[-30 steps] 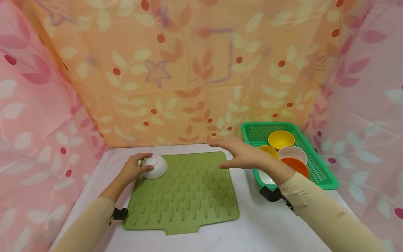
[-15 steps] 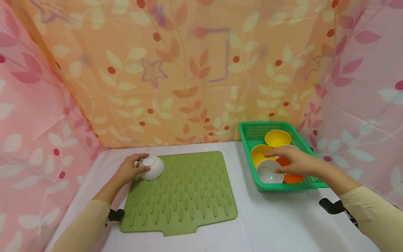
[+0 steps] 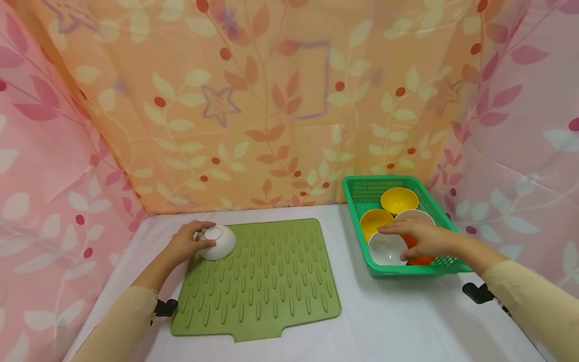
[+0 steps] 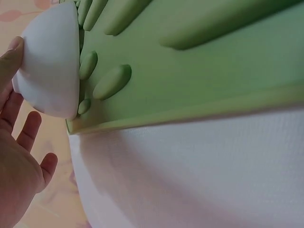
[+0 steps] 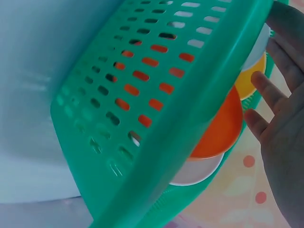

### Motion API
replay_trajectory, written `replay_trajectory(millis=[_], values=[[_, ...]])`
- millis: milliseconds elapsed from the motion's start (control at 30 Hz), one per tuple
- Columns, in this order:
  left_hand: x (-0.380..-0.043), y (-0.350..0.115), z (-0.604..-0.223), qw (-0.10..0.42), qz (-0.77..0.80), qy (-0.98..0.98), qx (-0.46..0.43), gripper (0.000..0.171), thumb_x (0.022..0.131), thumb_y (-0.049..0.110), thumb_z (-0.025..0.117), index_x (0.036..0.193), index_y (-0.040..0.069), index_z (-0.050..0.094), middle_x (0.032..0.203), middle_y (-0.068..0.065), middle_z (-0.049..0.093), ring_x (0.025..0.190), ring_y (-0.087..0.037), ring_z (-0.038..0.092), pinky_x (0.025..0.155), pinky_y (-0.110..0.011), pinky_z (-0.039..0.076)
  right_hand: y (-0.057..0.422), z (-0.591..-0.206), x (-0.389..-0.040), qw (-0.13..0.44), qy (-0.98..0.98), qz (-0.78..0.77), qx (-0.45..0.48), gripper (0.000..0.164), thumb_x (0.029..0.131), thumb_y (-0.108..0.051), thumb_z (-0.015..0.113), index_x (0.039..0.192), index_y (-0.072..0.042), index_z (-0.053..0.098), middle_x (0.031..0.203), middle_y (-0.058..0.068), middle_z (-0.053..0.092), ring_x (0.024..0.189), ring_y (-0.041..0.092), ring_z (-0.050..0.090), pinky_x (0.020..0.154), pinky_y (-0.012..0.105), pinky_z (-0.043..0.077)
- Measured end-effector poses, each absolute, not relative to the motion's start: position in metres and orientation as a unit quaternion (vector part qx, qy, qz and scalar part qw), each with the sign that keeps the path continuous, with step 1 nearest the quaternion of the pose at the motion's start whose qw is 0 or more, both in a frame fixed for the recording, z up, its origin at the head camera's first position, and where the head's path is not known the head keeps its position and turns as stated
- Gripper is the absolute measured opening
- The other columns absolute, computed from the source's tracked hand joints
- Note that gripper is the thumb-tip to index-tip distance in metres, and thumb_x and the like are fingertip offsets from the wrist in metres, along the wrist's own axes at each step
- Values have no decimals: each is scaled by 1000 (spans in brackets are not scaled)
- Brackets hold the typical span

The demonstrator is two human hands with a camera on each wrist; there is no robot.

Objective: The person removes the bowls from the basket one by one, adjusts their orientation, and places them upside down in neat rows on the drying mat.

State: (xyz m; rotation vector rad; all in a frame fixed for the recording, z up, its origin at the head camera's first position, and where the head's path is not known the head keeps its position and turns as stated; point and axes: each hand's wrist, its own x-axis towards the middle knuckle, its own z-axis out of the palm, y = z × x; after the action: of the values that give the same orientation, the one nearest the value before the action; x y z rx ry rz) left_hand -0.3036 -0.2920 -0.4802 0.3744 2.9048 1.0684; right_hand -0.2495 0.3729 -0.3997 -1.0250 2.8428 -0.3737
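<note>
At the back left corner of the green ridged mat (image 3: 258,286), a white bowl (image 3: 226,246) lies upside down. My left hand (image 3: 186,244) holds it, thumb and fingers on either side of its foot. In the left wrist view the bowl (image 4: 52,61) rests rim-down on the ridges. My right hand (image 3: 429,239) is over the green basket (image 3: 380,272), fingers and thumb spread at a second white bowl (image 3: 384,251); whether they touch it is unclear. Beneath the palm is an orange bowl (image 3: 422,260), partly hidden. In the right wrist view, the fingers look loose beside the basket rim.
Two yellow bowls (image 3: 399,201) and a pale bowl (image 3: 418,215) also sit in the basket. White cloth (image 3: 316,342) covers the table. Patterned curtains (image 3: 271,125) close off the back and both sides.
The right hand has swung right from above the mat to the basket, then lowered slightly at the white bowl there. The left hand and its bowl have stayed put on the mat.
</note>
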Motion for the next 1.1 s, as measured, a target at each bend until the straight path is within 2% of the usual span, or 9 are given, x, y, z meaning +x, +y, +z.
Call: replay_trajectory(millis=[33, 267, 400, 500, 633, 733, 933, 1100], values=[[-303, -292, -480, 11, 343, 932, 120, 62, 87, 38, 82, 141, 15, 62, 144, -18, 56, 131, -45, 48, 99, -73, 36, 372, -399, -251, 61, 933, -125, -333, 79, 76, -25, 91, 148, -22, 57, 142, -7, 62, 131, 32, 47, 105, 58, 44], [-303, -293, -481, 11, 343, 932, 116, 63, 87, 40, 82, 141, 16, 61, 143, -17, 57, 130, -44, 47, 98, -75, 33, 368, -395, -258, 138, 928, -121, -323, 94, 74, -41, 91, 155, -19, 47, 153, 0, 52, 141, 37, 41, 111, 62, 38], [-302, -295, -482, 12, 343, 932, 115, 63, 87, 41, 81, 142, 16, 61, 142, -18, 57, 128, -43, 48, 98, -74, 35, 366, -395, -261, 163, 925, -119, -322, 97, 76, -44, 89, 157, -14, 43, 156, 7, 48, 144, 40, 38, 110, 60, 41], [-302, -296, -483, 11, 345, 932, 114, 63, 87, 41, 81, 142, 17, 61, 142, -17, 57, 128, -43, 48, 98, -74, 34, 366, -397, -264, 163, 923, -117, -330, 97, 76, -44, 89, 155, -10, 44, 155, 11, 48, 143, 41, 39, 111, 63, 38], [-302, -295, -485, 6, 351, 929, 116, 63, 87, 40, 82, 142, 17, 61, 141, -16, 58, 130, -42, 48, 100, -73, 33, 365, -402, -268, 144, 917, -92, -359, 95, 75, -44, 90, 152, -7, 48, 151, 11, 52, 139, 39, 43, 113, 68, 26], [-303, -294, -485, 5, 356, 927, 115, 63, 87, 39, 82, 141, 17, 61, 141, -16, 58, 131, -42, 47, 101, -72, 33, 366, -404, -270, 134, 915, -54, -377, 96, 74, -46, 91, 152, -9, 48, 151, 9, 52, 138, 39, 44, 112, 70, 20], [-305, -292, -485, 10, 357, 927, 114, 62, 87, 39, 82, 141, 16, 61, 142, -17, 57, 131, -43, 45, 101, -72, 32, 365, -404, -271, 159, 917, 2, -367, 103, 70, -39, 94, 157, -15, 42, 157, 6, 46, 145, 42, 36, 114, 72, 15], [-306, -292, -484, 12, 355, 928, 112, 62, 87, 38, 82, 140, 15, 61, 142, -17, 57, 131, -43, 45, 101, -71, 32, 364, -408, -272, 147, 914, 19, -377, 107, 69, -42, 94, 158, -16, 40, 159, 5, 44, 147, 43, 35, 115, 74, 13]])
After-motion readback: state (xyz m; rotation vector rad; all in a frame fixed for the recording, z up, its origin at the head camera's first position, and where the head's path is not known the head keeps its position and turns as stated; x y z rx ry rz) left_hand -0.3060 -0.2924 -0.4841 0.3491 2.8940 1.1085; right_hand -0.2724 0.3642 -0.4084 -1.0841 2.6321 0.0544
